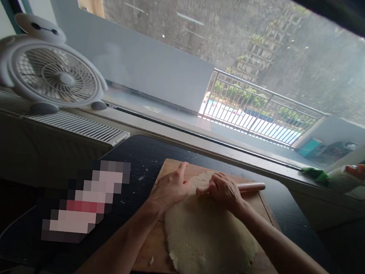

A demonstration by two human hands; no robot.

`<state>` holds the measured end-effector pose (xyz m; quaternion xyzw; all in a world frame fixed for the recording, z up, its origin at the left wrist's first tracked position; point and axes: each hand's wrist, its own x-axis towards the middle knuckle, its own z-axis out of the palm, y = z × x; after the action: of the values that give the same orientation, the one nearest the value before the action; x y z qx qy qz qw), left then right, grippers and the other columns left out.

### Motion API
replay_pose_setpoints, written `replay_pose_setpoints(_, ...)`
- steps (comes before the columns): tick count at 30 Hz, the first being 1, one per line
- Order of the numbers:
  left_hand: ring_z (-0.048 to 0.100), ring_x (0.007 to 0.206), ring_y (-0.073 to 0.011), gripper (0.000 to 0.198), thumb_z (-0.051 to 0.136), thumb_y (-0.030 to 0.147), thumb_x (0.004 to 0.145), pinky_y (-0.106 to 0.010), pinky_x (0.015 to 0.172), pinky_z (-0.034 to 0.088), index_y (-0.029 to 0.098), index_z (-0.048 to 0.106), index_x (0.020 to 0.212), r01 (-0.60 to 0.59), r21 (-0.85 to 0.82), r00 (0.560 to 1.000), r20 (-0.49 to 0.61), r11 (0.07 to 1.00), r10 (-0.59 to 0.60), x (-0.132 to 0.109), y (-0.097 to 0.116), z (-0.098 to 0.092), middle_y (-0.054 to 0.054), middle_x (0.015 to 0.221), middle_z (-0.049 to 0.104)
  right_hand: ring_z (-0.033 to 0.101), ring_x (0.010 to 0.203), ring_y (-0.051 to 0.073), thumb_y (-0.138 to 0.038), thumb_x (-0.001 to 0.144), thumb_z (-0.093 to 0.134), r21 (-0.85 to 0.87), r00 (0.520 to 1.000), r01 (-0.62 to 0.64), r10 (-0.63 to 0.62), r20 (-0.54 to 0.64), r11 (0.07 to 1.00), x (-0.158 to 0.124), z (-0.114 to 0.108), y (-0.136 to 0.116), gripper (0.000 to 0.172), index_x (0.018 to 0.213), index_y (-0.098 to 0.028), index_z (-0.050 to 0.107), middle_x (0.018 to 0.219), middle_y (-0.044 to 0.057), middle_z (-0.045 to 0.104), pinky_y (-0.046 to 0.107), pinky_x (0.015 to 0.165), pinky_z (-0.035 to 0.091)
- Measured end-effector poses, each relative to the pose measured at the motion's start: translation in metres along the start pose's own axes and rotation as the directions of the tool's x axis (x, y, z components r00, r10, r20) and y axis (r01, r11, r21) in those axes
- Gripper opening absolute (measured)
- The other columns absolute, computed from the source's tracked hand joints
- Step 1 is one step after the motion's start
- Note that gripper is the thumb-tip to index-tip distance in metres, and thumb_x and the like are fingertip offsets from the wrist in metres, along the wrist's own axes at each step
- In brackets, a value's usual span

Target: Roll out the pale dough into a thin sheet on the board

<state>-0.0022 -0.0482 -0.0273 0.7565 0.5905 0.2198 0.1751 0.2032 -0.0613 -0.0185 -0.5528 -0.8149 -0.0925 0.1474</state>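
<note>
A large, flat sheet of pale dough (pixel 208 241) lies on a wooden board (pixel 146 253), its ragged near end reaching over the board's front edge. My right hand (pixel 225 191) is closed around a wooden rolling pin (pixel 254 186) on the far part of the dough; one end of the pin sticks out to the right. At the dough's upper left edge rests my left hand (pixel 172 185), with thumb and forefinger apart and nothing visible in it. Some of its fingers are hidden from view.
The board stands on a black table (pixel 133 184) dusted with white specks. A blurred-out object (pixel 83 207) lies at the left. Beyond are a radiator (pixel 84 124), a white fan (pixel 60 75), and a windowsill with a green and white bundle (pixel 335 178) at its right end.
</note>
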Motion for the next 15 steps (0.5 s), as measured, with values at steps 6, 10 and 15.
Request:
replay_pose_setpoints(6,0.061,0.08,-0.0196,0.059,0.045,0.029,0.077,-0.024,0.064,0.038,0.019,0.034,0.134,-0.007,-0.02,1.0,-0.01,1.0,0.007,-0.002,0.001,-0.002,-0.008,0.095,0.066,0.049,0.062,0.01,-0.027,0.087,0.036,-0.009,0.971,-0.233,0.233,0.057,0.973,0.0,0.004,-0.004,0.027,0.065,-0.02,0.05,0.068,-0.001,0.059,0.024,0.061,0.028)
replay_pose_setpoints(10,0.061,0.083,-0.0186,0.057,0.045,0.027,0.078,-0.023,0.068,0.038,0.019,0.034,0.134,-0.012,-0.027,1.0,-0.016,1.0,0.012,0.0,0.001,-0.001,-0.008,0.095,0.066,0.053,0.068,0.013,-0.031,0.091,0.026,-0.077,0.942,-0.335,0.336,0.004,0.939,0.034,0.008,-0.003,0.038,0.069,-0.02,0.055,0.074,0.003,0.063,0.026,0.064,0.029)
replay_pose_setpoints(15,0.061,0.085,-0.0196,0.055,0.045,0.026,0.078,-0.024,0.069,0.039,0.021,0.035,0.133,-0.016,-0.051,1.0,-0.022,0.999,0.015,0.0,0.0,0.0,-0.008,0.096,0.065,0.054,0.071,0.014,-0.032,0.091,0.028,-0.096,0.938,-0.345,0.345,-0.01,0.934,0.032,0.007,-0.008,0.038,0.07,-0.02,0.057,0.075,0.004,0.064,0.025,0.066,0.031)
